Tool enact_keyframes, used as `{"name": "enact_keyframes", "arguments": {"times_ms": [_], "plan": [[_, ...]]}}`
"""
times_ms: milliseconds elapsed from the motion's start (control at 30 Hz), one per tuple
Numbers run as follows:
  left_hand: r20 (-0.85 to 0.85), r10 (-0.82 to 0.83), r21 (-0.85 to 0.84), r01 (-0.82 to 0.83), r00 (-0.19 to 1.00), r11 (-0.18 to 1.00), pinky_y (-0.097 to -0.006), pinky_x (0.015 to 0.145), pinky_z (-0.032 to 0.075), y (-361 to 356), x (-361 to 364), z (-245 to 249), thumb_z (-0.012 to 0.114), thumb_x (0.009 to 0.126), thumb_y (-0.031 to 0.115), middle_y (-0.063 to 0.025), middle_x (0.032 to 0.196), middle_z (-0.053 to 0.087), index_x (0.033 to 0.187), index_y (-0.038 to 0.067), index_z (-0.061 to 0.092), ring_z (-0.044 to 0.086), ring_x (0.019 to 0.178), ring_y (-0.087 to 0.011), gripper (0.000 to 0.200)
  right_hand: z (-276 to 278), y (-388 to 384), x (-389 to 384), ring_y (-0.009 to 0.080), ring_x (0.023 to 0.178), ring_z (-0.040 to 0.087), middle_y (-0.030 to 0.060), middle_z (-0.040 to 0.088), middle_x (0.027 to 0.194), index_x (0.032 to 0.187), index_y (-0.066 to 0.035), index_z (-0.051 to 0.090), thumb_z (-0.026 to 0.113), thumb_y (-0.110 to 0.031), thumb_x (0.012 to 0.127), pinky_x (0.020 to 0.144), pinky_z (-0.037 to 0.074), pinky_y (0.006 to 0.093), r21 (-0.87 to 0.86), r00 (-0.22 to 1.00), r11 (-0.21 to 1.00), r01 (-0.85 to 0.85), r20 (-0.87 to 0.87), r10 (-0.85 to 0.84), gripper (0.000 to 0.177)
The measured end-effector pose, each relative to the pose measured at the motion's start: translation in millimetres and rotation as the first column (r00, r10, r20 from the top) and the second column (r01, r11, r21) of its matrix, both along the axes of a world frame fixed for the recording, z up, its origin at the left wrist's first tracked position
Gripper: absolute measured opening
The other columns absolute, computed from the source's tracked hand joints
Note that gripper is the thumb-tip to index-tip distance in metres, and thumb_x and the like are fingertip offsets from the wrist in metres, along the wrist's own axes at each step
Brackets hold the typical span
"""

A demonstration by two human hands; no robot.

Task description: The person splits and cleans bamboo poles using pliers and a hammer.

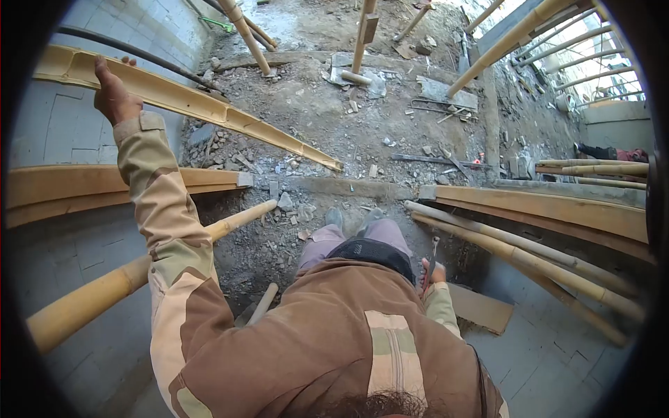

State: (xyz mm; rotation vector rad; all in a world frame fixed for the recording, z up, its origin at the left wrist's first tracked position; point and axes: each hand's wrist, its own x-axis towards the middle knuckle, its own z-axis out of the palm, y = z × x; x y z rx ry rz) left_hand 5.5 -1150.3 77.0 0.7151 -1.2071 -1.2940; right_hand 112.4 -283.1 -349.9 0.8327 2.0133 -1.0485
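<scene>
My left hand (117, 94) is raised at the upper left, its fingers closed around a long split bamboo pole (230, 118). The pole's hollow side with its node walls faces me. It slants down to the right, its far end near the rubble floor. Low at my right side, my right hand (433, 273) is closed on a slim dark metal hand tool (433, 252). The tool's head points upward, and its exact kind is too small to make out. Wooden door-frame-like beams flank me, one on the left (125, 180) and one on the right (543, 212).
Upright bamboo props (362, 38) stand on the debris-strewn ground (306, 104). Round bamboo poles lean at the left (104, 296) and right (536, 261). Grey block walls (77, 132) flank the doorway. A flat board (481, 306) lies beside my right hand.
</scene>
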Motion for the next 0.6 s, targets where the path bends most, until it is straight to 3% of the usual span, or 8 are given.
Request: {"name": "enact_keyframes", "arguments": {"times_ms": [100,233,300,333,400,467,533,600], "plan": [[0.054,0.079,-0.015,-0.078,0.995,0.997,-0.0368,0.075,0.058,13.9,-28.9,10.7,0.073,0.092,0.042,-0.0191,0.096,0.069,0.121,-0.015,0.053,0.071,0.082,-0.0273,0.066,74.3,-66.2,-42.1,0.0184,0.048,0.057,0.0047,0.057,0.066,0.083,-0.005,0.061,0.078,-0.027,0.089,0.043,0.047,0.0357,-0.042,0.997,0.999,-0.027,-0.074,0.024,0.029],[0.095,0.18,-0.058,-0.176,0.979,0.983,-0.0298,0.066,0.058,37.9,-66.3,-37.5,0.079,0.09,0.036,-0.0152,0.09,0.068,0.119,-0.013,0.055,0.069,0.075,-0.0202,0.062,57.9,-90.0,-87.9,0.0183,0.049,0.058,0.0049,0.059,0.069,0.082,-0.006,0.061,0.078,-0.026,0.089,0.043,0.047,0.0357,-0.194,0.991,0.972,0.133,0.003,-0.135,0.027],[0.145,0.219,-0.077,-0.21,0.965,0.975,-0.03,0.065,0.058,43.0,-81.5,-89.1,0.078,0.091,0.034,-0.0146,0.09,0.069,0.119,-0.012,0.056,0.068,0.073,-0.0184,0.058,-30.9,-76.3,-117.3,0.0167,0.053,0.059,0.0054,0.06,0.073,0.086,-0.005,0.062,0.078,-0.021,0.087,0.046,0.048,0.0337,-0.127,0.946,0.953,-0.274,-0.213,0.244,0.023],[0.076,0.271,-0.115,-0.261,0.96,0.958,-0.032,0.061,0.055,67.4,-93.6,-100.6,0.075,0.093,0.038,-0.0115,0.078,0.068,0.111,-0.01,0.058,0.064,0.063,-0.0189,0.054,-29.0,-93.4,-134.8,0.0167,0.053,0.059,0.0054,0.06,0.073,0.086,-0.005,0.062,0.078,-0.021,0.087,0.046,0.048,0.0337,-0.149,0.945,0.949,-0.278,-0.218,0.243,0.023],[0.05,0.267,-0.276,-0.244,0.962,0.93,-0.0314,0.063,0.056,83.1,-103.1,-101.0,0.073,0.095,0.03,-0.0121,0.083,0.068,0.115,-0.009,0.056,0.065,0.068,-0.0187,0.047,3.2,-145.6,-188.0,0.0141,0.057,0.058,0.0053,0.061,0.075,0.092,-0.003,0.065,0.075,-0.015,0.086,0.05,0.047,0.0307,-0.136,0.974,0.972,-0.191,-0.147,0.171,0.017],[0.096,0.237,-0.097,-0.228,0.967,0.969,-0.0311,0.066,0.056,89.9,-102.5,-93.6,0.071,0.097,0.028,-0.0131,0.09,0.067,0.12,-0.007,0.055,0.066,0.074,-0.0189,0.045,23.9,-188.6,-236.4,0.0115,0.06,0.056,0.0049,0.062,0.076,0.104,-0.002,0.066,0.073,-0.011,0.086,0.051,0.045,0.0282,0.043,0.777,0.856,-0.516,-0.398,0.488,0.022],[0.078,0.207,-0.106,-0.198,0.975,0.974,-0.0317,0.068,0.056,82.2,-98.9,-97.9,0.072,0.097,0.03,-0.0139,0.094,0.067,0.125,-0.007,0.053,0.067,0.078,-0.0202,0.05,69.7,-243.1,-267.0,0.0117,0.059,0.057,0.0045,0.063,0.076,0.118,-0.003,0.062,0.069,-0.015,0.092,0.05,0.046,0.0277,-0.215,0.88,0.894,-0.394,-0.368,0.299,0.03],[0.07,0.182,-0.041,-0.179,0.981,0.983,-0.0298,0.069,0.058,88.1,-94.5,-94.5,0.072,0.097,0.032,-0.0126,0.089,0.067,0.121,-0.007,0.052,0.067,0.075,-0.021,0.05,152.3,-299.2,-274.2,0.0129,0.057,0.058,0.0035,0.061,0.076,0.129,-0.005,0.056,0.064,-0.023,0.1,0.049,0.046,0.0274,-0.658,0.992,0.748,-0.093,-0.124,0.014,0.036]]}}
